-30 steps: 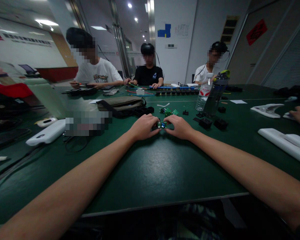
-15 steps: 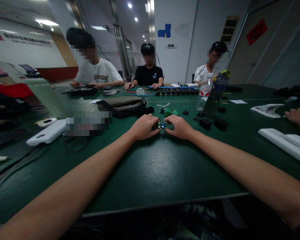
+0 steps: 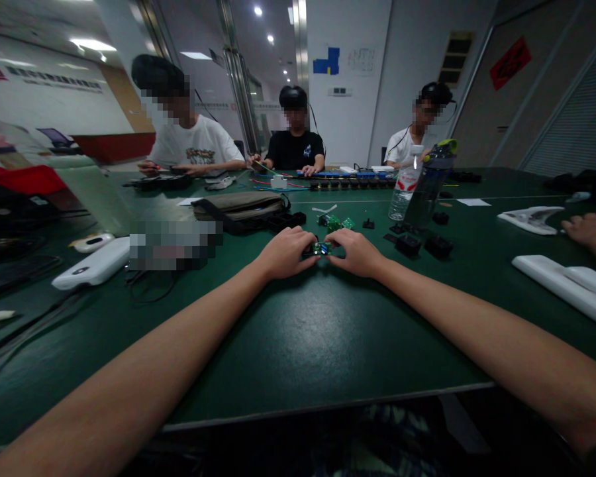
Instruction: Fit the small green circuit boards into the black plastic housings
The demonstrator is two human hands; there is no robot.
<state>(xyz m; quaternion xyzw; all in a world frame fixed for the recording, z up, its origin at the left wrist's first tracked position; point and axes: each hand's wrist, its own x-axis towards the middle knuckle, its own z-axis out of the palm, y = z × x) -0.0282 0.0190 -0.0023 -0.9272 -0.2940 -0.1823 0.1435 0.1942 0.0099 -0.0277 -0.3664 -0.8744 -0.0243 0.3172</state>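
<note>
Between my two hands, low over the green table [image 3: 298,358], is a small circuit board [image 3: 322,248] with blue and shiny parts on it. My left hand [image 3: 289,253] is closed on its left side, thumb towards me and fingers behind. On the right side, my right hand [image 3: 355,252] pinches it in the same way. Fingers hide the board's ends, where a dark edge shows at the left. Just beyond my hands lie several more green circuit boards [image 3: 335,222]. A small black part [image 3: 368,224] sits to their right.
Black housings [image 3: 438,246] lie to the right, near a water bottle [image 3: 404,192] and a dark bottle [image 3: 430,192]. At the left are a grey-brown bag [image 3: 243,207] and a white device [image 3: 93,264]. White plastic pieces [image 3: 566,286] lie far right, near another person's hand [image 3: 593,235]. Three people sit opposite.
My hands and the board stay almost in place. Across the table, the person in black has raised one hand with a thin wire. The other person's hand at far right has shifted slightly.
</note>
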